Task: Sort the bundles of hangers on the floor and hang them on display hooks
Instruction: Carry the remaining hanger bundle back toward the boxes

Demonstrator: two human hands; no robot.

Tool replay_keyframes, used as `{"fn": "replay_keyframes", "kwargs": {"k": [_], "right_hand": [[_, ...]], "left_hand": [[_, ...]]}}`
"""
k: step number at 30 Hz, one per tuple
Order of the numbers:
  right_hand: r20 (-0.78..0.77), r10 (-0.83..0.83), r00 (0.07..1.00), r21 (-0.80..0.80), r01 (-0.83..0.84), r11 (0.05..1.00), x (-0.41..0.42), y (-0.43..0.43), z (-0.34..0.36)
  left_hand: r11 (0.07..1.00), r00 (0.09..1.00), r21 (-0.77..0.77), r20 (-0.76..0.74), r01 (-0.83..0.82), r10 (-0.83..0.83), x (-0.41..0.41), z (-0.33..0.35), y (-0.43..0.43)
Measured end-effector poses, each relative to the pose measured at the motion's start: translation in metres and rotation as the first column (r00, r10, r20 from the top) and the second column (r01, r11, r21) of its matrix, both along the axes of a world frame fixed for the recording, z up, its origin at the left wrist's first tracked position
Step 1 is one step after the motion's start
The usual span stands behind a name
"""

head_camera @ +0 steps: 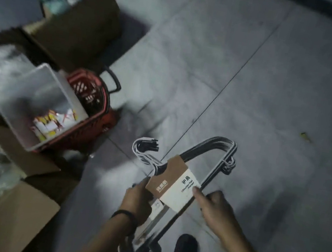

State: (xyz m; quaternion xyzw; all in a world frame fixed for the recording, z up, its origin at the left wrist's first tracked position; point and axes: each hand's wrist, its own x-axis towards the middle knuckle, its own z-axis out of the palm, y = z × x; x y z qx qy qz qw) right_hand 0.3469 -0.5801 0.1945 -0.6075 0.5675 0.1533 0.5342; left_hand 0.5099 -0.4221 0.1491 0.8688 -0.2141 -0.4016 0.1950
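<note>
the left hand and right hand both grip the bundle of hangers with curled fingers, up above the floor. i think this one is picked; next it needs a hook to hang on.

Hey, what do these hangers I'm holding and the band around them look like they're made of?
The hangers look like thin metal wire with a dark, slightly glossy coating: slim rods bent into tight curves. That's likely, not certain. The band looks like matte cardboard, brown and white, printed, folded flat around them.
</note>
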Motion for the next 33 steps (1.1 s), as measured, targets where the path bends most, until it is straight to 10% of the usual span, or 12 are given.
{"fn": "replay_keyframes", "kwargs": {"k": [6, 10, 12, 16, 26, 33], "right_hand": [[0.067, 0.379, 0.923, -0.677, -0.237, 0.697, 0.004, -0.068, 0.226], [-0.316, 0.660, 0.681, -0.708, -0.633, 0.314, 0.014, -0.089, 0.325], [-0.407, 0.690, 0.599, -0.523, -0.772, 0.362, 0.020, -0.099, 0.364], [-0.077, 0.734, 0.675, -0.175, -0.734, 0.656, 0.018, -0.111, 0.427], [0.205, 0.247, 0.947, -0.347, -0.166, 0.923, -0.059, -0.022, 0.498], [0.434, -0.210, 0.876, -0.406, 0.398, 0.823, -0.125, 0.094, 0.510]], "left_hand": [[0.978, 0.976, -0.157, 0.190, 0.140, -0.109, -0.001, 0.162, -0.037], [0.922, 0.922, -0.250, 0.327, 0.296, -0.208, -0.005, 0.254, -0.048], [0.882, 0.870, -0.265, 0.420, 0.391, -0.260, -0.001, 0.295, -0.051], [0.785, 0.718, -0.233, 0.603, 0.574, -0.346, 0.003, 0.368, -0.062], [0.519, 0.402, -0.194, 0.857, 0.832, -0.322, 0.002, 0.491, -0.063], [0.057, 0.811, -0.813, 0.582, 0.580, 0.054, -0.063, 0.478, 0.007]]}}
